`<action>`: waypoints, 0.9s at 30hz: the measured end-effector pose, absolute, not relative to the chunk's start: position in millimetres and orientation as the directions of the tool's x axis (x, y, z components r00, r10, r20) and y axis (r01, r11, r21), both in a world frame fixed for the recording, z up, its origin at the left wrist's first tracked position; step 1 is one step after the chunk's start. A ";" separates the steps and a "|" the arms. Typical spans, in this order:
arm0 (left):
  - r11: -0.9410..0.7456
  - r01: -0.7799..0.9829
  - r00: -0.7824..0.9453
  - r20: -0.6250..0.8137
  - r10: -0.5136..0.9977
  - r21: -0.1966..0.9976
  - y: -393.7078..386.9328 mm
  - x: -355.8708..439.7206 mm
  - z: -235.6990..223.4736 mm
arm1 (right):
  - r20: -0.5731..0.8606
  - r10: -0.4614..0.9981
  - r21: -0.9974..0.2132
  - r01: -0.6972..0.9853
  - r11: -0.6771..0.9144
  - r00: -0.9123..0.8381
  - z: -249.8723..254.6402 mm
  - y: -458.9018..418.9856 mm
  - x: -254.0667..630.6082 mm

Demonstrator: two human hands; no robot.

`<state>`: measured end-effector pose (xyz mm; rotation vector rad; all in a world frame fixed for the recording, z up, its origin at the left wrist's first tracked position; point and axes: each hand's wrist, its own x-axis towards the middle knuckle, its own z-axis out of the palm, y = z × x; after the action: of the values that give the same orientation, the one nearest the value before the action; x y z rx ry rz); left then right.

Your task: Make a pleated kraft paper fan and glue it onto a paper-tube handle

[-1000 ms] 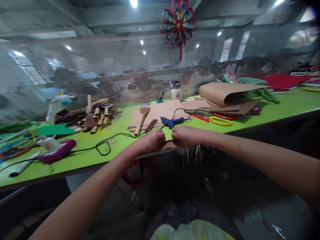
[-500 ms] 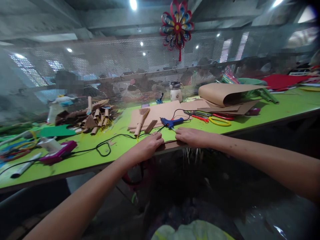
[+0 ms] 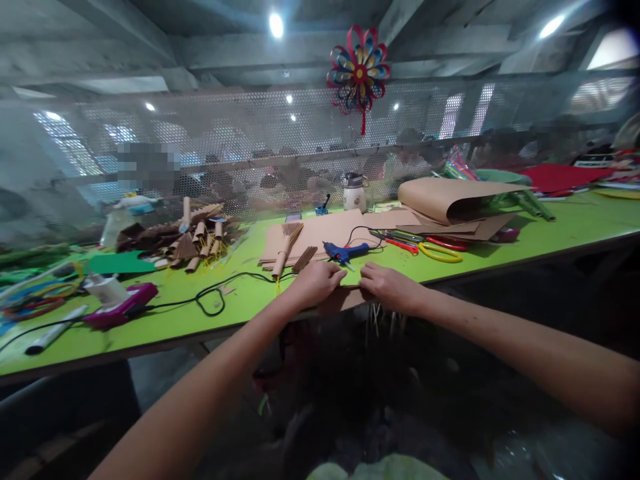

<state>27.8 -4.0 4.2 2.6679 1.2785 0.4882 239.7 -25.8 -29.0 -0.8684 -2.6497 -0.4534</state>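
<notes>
At the table's front edge, a piece of brown paper (image 3: 345, 300) is pinched between my two hands, partly hanging over the edge. My left hand (image 3: 317, 283) is closed on its left side, my right hand (image 3: 387, 285) on its right side. Just beyond them lies a blue glue gun (image 3: 345, 252) with its nozzle pointing left. To its left are a pleated strip of brown paper (image 3: 304, 259) and a paper fan with a rolled handle (image 3: 287, 250), both near a stack of brown sheets (image 3: 325, 230). The fingertips' exact hold is partly hidden.
Scissors with yellow handles (image 3: 440, 252) and red-handled tools lie to the right, below a curled brown sheet (image 3: 445, 197). A pile of paper fans (image 3: 193, 237) sits left. A black cord (image 3: 210, 293) crosses toward a purple power strip (image 3: 123, 307). A jar (image 3: 354, 193) stands behind.
My left hand has moved right, nearer to my right hand, which has shifted slightly right and down. More of the brown paper hangs in view below them. The camera has tilted up a little.
</notes>
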 end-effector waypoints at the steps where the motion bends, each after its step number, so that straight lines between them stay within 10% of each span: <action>1: -0.609 0.738 0.574 0.206 0.793 0.290 -1.1 33.5 2.7 | 0.418 0.521 0.185 0.631 0.753 -0.744 -30.6 -26.9 240.4; 16: -0.522 0.675 0.609 0.007 0.793 0.521 -15.5 31.6 0.5 | 0.694 0.595 -0.148 0.729 0.669 -0.405 -46.9 -37.2 237.0; 27: -0.617 0.634 0.646 0.119 0.754 0.466 -30.6 32.9 7.9 | 0.380 0.678 -0.404 0.547 0.733 -0.629 7.5 -37.3 238.0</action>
<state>32.9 -30.6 7.9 2.4831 1.0973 0.4293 238.0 -37.3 7.5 -0.9278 -2.4194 0.3418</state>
